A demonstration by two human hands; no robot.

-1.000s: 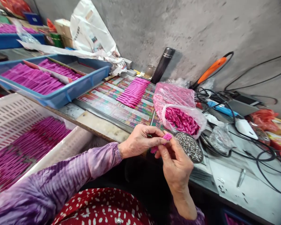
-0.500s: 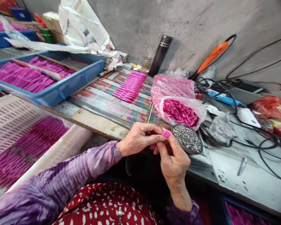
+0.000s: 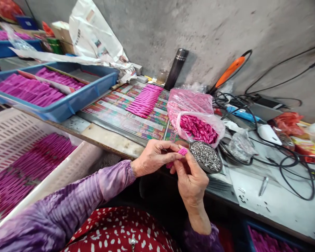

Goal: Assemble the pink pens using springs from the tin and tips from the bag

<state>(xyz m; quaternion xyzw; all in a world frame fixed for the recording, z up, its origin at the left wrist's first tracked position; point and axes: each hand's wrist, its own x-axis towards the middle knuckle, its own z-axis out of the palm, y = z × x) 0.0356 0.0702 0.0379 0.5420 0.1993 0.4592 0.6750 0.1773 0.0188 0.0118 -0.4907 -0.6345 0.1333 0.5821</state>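
Observation:
My left hand [image 3: 154,158] and my right hand [image 3: 192,179] meet at the front edge of the table. Fingers of both are pinched on a small magenta plastic piece [image 3: 183,151], whose lower part is partly hidden behind them. Right beside my right hand sits a dark dish heaped with small shiny metal pins [image 3: 206,156]. Behind that dish, an open plastic bag [image 3: 190,99] spills glossy magenta parts [image 3: 198,126]. Farther back, slim pink plastic pieces [image 3: 145,100] lie side by side in a row on a printed sheet.
A blue tray [image 3: 68,105] of magenta pieces stands at the left, above a white crate [image 3: 36,190]. A black flask [image 3: 176,69] is against the wall. Tangled black cables [image 3: 288,154], an orange-handled tool [image 3: 230,71] and a blue tool [image 3: 243,112] fill the right side.
The view has shifted slightly, so the tabletop things on the right appear farther left. Both hands keep their pinch on the magenta piece, with little visible finger movement.

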